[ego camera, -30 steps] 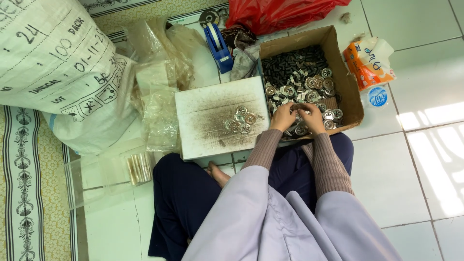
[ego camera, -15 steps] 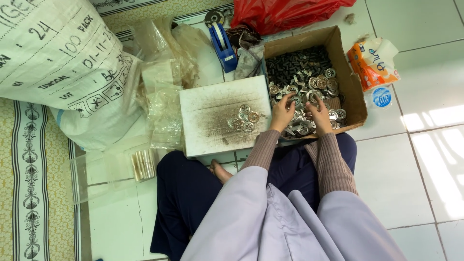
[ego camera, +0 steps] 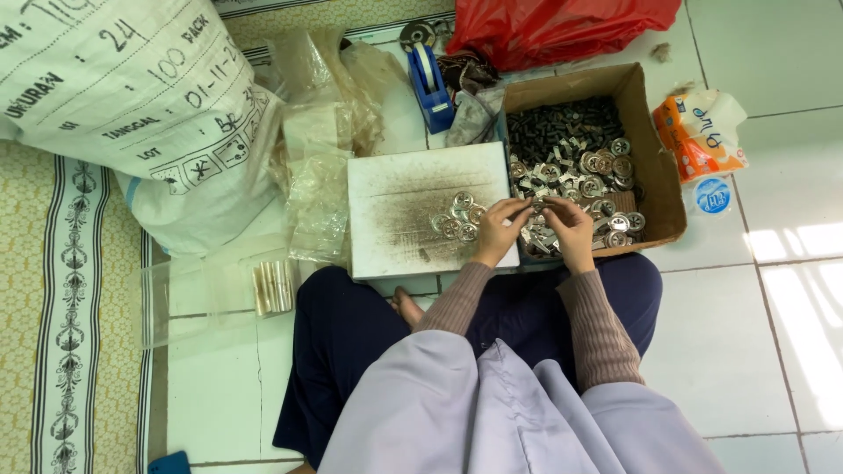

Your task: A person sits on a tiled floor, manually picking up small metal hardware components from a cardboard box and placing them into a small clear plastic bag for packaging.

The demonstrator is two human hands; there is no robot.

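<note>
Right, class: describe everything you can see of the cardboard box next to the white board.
The cardboard box is brown, shallow and open-topped, lying flat on the tiled floor. It holds dark small parts at the far end and round silvery metal pieces nearer. Its left side meets the white board. The right hand reaches into its near edge.

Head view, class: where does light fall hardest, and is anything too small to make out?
Head view: sunlight blows out patches of the tiled floor at right; the small metal parts between the left hand and right hand are too fine to resolve; the cardboard box is evenly lit.
</note>
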